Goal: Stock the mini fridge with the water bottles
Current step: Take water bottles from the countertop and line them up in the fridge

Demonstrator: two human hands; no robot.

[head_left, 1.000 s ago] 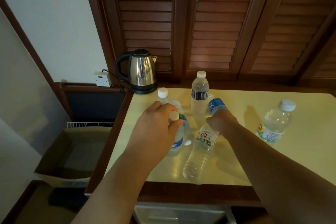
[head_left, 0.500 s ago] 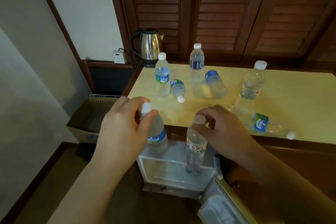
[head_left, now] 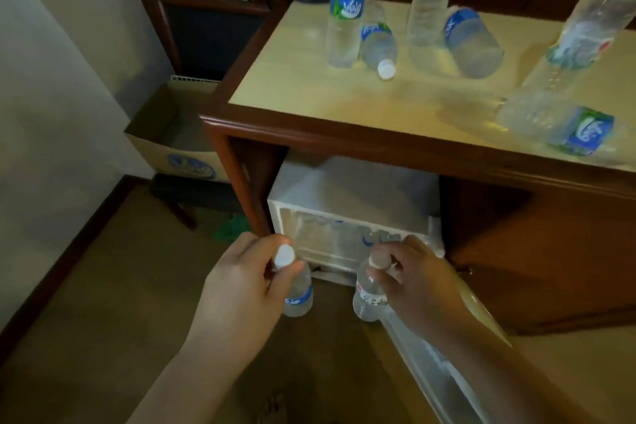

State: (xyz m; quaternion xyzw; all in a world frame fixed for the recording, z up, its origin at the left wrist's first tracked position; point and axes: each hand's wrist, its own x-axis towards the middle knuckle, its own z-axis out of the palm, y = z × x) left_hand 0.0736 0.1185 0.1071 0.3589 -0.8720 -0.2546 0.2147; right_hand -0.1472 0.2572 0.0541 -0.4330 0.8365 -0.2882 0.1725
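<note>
Lower centre: left hand (head_left: pixel 241 289) is gripping a blue-labelled bottle (head_left: pixel 298 296) by its neck, right hand (head_left: pixel 416 282) a red-labelled bottle (head_left: pixel 368 299), both hanging before the open mini fridge (head_left: pixel 344 189). Six bottles are sitting on the cabinet top (head_left: pixel 309 86), upper right.

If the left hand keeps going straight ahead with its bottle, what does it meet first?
Probably the mini fridge: the left hand grips its bottle by the cap just before the open front, near the left edge. The bottle may clip that frame or pass inside, where more bottles seem to stand. Depth is unclear.
</note>
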